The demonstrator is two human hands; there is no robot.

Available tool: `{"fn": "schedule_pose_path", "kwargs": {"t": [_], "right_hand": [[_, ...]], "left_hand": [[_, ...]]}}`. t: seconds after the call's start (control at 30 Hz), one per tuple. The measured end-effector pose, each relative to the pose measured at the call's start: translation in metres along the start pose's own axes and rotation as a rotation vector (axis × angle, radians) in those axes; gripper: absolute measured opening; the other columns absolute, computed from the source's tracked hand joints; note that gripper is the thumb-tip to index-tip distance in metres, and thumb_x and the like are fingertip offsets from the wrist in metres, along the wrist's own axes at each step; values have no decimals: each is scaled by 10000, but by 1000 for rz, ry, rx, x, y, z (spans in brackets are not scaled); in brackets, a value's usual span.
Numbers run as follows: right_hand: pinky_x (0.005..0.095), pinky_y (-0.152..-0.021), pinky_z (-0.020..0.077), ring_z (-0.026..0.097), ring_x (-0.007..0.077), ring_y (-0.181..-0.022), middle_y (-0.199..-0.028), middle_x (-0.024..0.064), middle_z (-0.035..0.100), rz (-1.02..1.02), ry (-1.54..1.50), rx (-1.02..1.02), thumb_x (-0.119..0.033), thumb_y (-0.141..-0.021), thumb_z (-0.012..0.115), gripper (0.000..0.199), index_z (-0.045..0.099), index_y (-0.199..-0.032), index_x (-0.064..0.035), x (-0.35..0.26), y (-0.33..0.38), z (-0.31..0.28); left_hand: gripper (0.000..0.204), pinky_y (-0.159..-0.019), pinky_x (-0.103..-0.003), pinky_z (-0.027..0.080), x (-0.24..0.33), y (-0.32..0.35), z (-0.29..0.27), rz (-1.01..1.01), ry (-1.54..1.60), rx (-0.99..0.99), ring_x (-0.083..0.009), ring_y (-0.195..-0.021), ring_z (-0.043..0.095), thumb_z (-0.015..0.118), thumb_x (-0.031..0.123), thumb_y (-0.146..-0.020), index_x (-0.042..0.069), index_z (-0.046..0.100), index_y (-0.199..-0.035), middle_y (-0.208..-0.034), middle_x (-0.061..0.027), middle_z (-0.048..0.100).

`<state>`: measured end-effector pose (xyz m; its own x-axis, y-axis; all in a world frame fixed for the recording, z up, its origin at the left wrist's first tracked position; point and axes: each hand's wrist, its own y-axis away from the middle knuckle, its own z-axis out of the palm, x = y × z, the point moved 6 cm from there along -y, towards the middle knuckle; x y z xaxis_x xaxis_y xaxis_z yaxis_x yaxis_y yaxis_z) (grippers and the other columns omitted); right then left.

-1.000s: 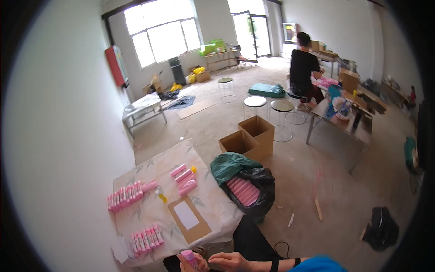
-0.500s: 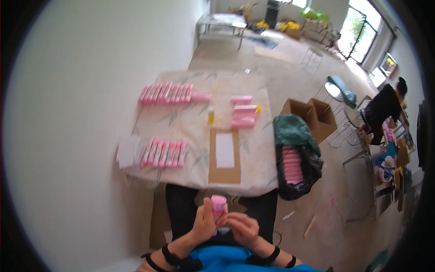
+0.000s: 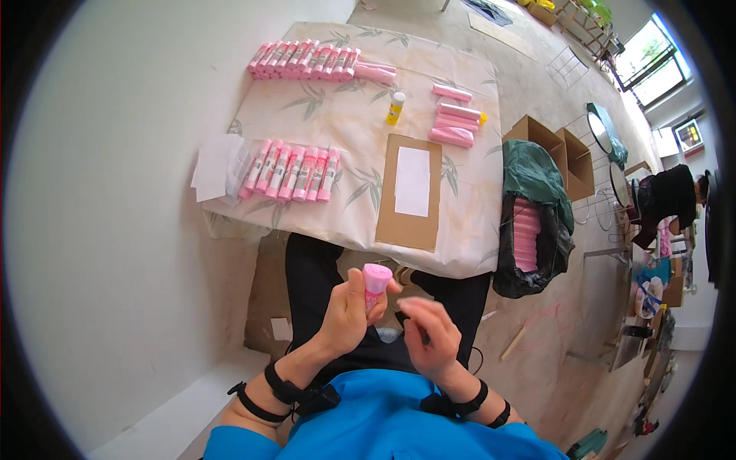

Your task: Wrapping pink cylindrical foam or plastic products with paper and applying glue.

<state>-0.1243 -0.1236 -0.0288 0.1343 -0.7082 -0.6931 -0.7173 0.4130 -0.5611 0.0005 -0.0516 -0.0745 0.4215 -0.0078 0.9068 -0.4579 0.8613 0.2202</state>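
My left hand (image 3: 345,316) is wrapped round a pink plastic roll (image 3: 376,275), held upright over my lap with its round end facing up. My right hand (image 3: 434,334) hovers just right of it, fingers loosely bent and apart from the thumb, and I see nothing in it. On the table, labelled pink rolls (image 3: 295,172) lie in a row at the near left, beside white paper sheets (image 3: 218,170). A brown cardboard piece (image 3: 418,231) bears a white paper strip (image 3: 412,181). Beyond it stands a yellow glue stick (image 3: 395,109) with a white cap.
More pink rolls (image 3: 305,61) are stacked at the table's far left, and a few unlabelled ones (image 3: 458,116) lie at the right. Right of the table, a dark bag (image 3: 536,222) holds several rolls, near cardboard boxes (image 3: 576,157). Another person (image 3: 665,201) bends over at the far right.
My right hand has drawn away from the roll, its fingers loosening. The left hand keeps its hold. My view has tilted down, so table and hands appear higher.
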Motion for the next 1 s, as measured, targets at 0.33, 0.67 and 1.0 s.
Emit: {"fn": "schedule_pose_path", "kwargs": {"t": [0.33,0.67,1.0], "right_hand": [[197,-598,455,542,41,-697,-1003,22,552,799,-503,-528,-26,-844,735,355,617,-1179,-3,54,-33,44],[221,-648,521,634,81,-775,-912,31,614,862,-720,-454,-58,-915,666,200,592,-1079,30,71,-40,56],[245,-679,541,654,122,-803,-988,97,662,1031,-930,-221,-81,-949,627,233,561,-1143,29,100,-33,48]], "left_hand": [[591,-791,-352,512,1,-2,-33,240,-711,-34,-373,-914,679,320,460,-1043,23,451,-1418,-1086,-205,674],[932,-1013,-352,392,-22,-19,-54,6,-65,-122,-230,-1165,520,256,720,-929,27,141,-1541,-1359,-162,483],[754,-783,-261,547,6,-4,-68,-179,70,-28,-138,-923,625,717,-40,-819,38,351,-1474,-1332,-135,523]]}}
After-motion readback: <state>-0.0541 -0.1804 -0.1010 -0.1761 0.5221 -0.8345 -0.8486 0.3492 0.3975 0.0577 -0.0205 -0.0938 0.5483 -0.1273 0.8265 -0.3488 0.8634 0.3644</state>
